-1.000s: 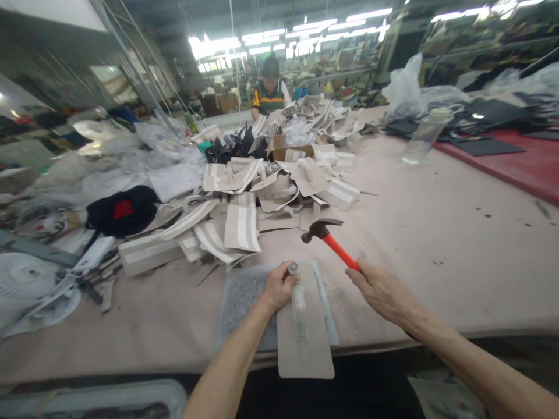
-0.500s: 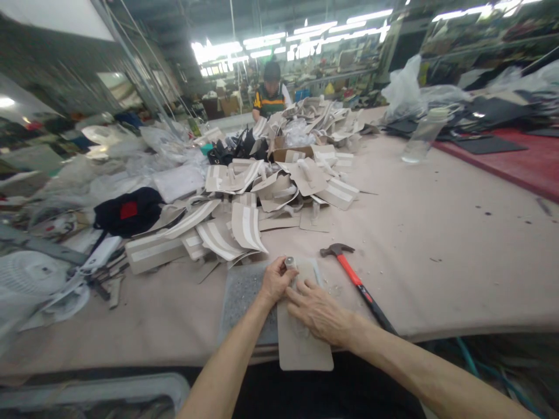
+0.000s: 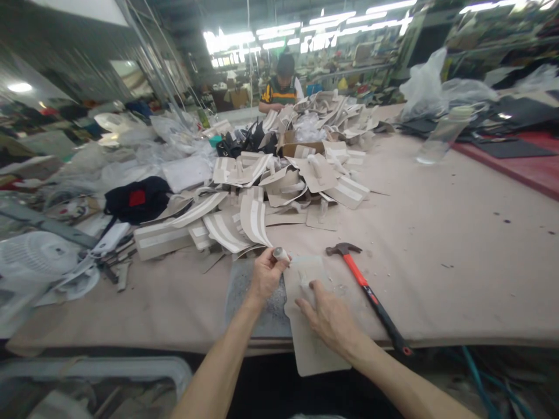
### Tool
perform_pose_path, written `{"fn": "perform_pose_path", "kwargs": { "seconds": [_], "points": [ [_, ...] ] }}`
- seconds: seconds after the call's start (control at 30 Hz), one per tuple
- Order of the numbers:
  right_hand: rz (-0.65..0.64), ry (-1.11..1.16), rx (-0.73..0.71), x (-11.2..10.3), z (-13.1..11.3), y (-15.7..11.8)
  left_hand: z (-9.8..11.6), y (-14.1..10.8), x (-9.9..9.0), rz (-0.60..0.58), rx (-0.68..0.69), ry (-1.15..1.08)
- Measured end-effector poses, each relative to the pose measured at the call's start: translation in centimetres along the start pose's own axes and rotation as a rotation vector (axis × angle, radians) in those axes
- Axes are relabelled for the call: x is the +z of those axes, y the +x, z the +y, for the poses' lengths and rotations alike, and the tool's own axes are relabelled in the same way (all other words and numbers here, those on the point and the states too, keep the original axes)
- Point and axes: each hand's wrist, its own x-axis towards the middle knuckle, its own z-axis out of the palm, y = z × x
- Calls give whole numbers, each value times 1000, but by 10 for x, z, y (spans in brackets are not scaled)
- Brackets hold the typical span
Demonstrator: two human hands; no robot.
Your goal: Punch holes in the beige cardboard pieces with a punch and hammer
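Note:
My left hand [image 3: 266, 273] is closed around a short pale cylinder [image 3: 280, 254] with a round metal end, held tilted just above the far left edge of a beige panel [image 3: 321, 355]. Under my right hand [image 3: 334, 317] the panel lies partly past the table's front edge. The right fingers are apart, over a small translucent piece [image 3: 308, 291] on the panel; their tips are partly hidden. Beneath the panel's left side sits a grey, worn pad [image 3: 244, 299]. A claw hammer [image 3: 358, 273] with a red and black handle rests right of the panel.
Beige panels with white strips [image 3: 255, 218] are heaped ahead. A small white fan [image 3: 39, 259] stands at the left, near a dark cloth item [image 3: 140, 201]. A clear bottle [image 3: 443, 137] stands at the back right. A person [image 3: 282, 90] sits across the table [image 3: 437, 233].
My left hand has lifted and tilted the cylinder, moving it left off the panel. My right hand has shifted right and toward me, its fingers less flat. The panel has turned slightly. The view has shifted.

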Motion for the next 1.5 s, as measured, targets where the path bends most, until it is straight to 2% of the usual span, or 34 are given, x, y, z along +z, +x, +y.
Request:
{"fn": "perform_pose_path", "kwargs": {
  "seconds": [0.13,0.27,0.37,0.43,0.5,0.6,0.73,0.83,0.9,0.97,1.03,1.1,1.17,1.27,1.37,1.43,1.5],
  "points": [
    [11,56,11,18,-8,-9,-31,-9,13,-45,-62,32],
    [47,106,-29,15,1,-8,-45,-10,16,-127,-59,93],
    [156,123,0,8,28,-3,-47,-10,15,-137,-58,101],
    [270,-1,56,3,51,0,-48,-10,15,-125,-60,104],
    [328,-198,114,-3,75,2,-49,-10,16,-124,-58,132],
    [282,-403,187,-10,101,2,-51,-10,17,-124,-57,165],
    [161,-378,294,-16,118,4,-50,-10,20,-128,-45,189],
    [127,-226,337,-20,122,9,-48,-13,22,-129,-36,218],
    [74,86,387,-24,120,14,-46,-15,23,-127,-10,264],
    [-45,502,438,-29,115,17,-44,-16,24,-131,36,342],
    [-159,806,465,-32,105,19,-43,-16,24,-157,92,425],
    [-198,911,467,-36,93,19,-41,-13,24,-214,131,471],
    [-154,963,447,-45,80,15,-39,-9,24,-282,143,476],
    [89,851,269,-67,59,3,-38,-3,23,-349,122,458],
    [350,480,32,-86,46,-11,-40,-2,23,-353,109,433],
    [382,250,-77,-88,46,-17,-43,-4,23,-334,117,418],
    [279,66,-149,-84,52,-19,-45,-6,24,-313,118,416]
  ]
}}
